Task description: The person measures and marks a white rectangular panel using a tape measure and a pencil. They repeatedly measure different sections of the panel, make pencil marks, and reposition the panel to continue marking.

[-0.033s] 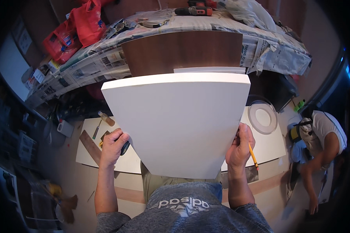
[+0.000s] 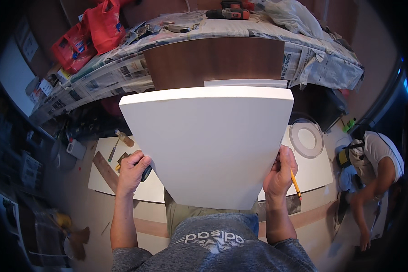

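A thick white board (image 2: 206, 145) stands tilted up in front of me, its far edge raised, its near edge by my lap. My left hand (image 2: 133, 170) is closed on the board's left edge, thumb on top. A dark rounded object (image 2: 146, 173) shows under those fingers, its kind hidden. On the right edge, my right hand (image 2: 281, 172) grips the board and also keeps a yellow pencil (image 2: 296, 185) with its eraser end pointing down. The fingers of both hands are partly hidden behind the board.
Below lies a white panel (image 2: 319, 174) bearing a clear ring-shaped roll (image 2: 306, 138), a bottle (image 2: 124, 138), a green-handled tool (image 2: 113, 152) and a brown strip (image 2: 105, 172). Ahead, a newspaper-covered bench (image 2: 199, 31) holds a power drill (image 2: 227, 14) and red bags (image 2: 106, 27). Another person (image 2: 381, 154) bends at right.
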`<state>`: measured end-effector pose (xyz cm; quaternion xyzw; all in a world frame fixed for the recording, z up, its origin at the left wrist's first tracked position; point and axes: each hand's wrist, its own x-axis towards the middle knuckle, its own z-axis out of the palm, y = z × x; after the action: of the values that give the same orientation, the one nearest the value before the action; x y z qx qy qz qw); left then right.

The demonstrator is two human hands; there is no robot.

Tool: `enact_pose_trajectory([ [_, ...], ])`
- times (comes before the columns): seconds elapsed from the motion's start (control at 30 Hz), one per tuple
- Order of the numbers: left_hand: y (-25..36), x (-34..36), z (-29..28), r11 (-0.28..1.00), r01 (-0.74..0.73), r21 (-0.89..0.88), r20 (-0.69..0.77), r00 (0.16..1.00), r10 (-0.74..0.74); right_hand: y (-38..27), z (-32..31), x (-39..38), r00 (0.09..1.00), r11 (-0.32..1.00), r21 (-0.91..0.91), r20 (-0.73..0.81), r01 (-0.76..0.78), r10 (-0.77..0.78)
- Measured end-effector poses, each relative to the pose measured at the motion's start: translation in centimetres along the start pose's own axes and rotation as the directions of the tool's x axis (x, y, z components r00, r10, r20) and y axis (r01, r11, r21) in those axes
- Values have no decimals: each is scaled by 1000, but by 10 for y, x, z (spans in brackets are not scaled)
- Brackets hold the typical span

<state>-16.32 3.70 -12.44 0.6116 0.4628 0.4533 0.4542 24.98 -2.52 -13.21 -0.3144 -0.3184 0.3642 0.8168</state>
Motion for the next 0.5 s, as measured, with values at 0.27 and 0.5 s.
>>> enact_pose_trajectory([
  [0.27,-3,-5,2,1000,15,-7,-72,997,-16,3,-2,-2,999,999,36,33,24,-25],
  [0.5,-5,2,0,996,54,65,-90,995,-48,7,-3,0,999,998,54,-23,-21,22],
])
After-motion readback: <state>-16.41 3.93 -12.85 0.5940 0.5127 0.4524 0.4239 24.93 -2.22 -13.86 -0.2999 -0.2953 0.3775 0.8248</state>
